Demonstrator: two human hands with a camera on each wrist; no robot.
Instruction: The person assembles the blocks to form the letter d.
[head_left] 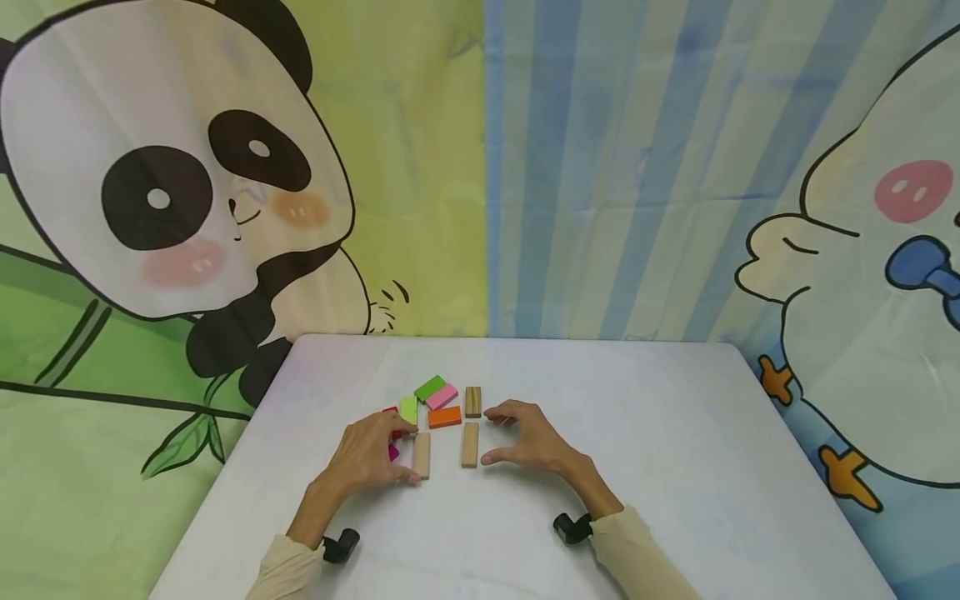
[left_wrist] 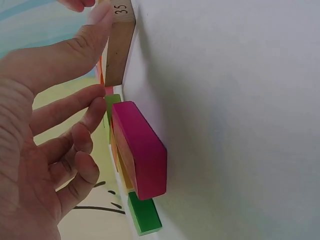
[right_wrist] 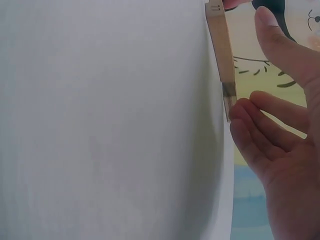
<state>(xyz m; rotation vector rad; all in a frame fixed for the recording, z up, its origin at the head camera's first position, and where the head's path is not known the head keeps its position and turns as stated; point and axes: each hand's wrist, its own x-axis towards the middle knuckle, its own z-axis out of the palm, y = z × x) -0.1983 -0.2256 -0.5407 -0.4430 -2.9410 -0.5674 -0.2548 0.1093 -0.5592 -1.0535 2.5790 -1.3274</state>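
My left hand [head_left: 371, 450] is at a plain wooden block [head_left: 422, 455], its thumb at the near end and its forefinger at the far end. In the left wrist view this wooden block [left_wrist: 120, 47] has "35" printed on its end, partly covered by the thumb. My right hand [head_left: 528, 437] is curved beside another plain wooden block [head_left: 469, 445], with a gap between thumb and block. A third, more strongly grained wooden block [head_left: 472, 402] lies beyond it, near the right fingertips. Nothing is held in the right hand.
Coloured blocks lie behind and beside the left hand: orange [head_left: 445, 417], pink [head_left: 442, 396], green [head_left: 431, 388], light green [head_left: 408, 409] and magenta [left_wrist: 142, 150]. The white table [head_left: 637, 417] reaches back to a printed cloth [head_left: 600, 167].
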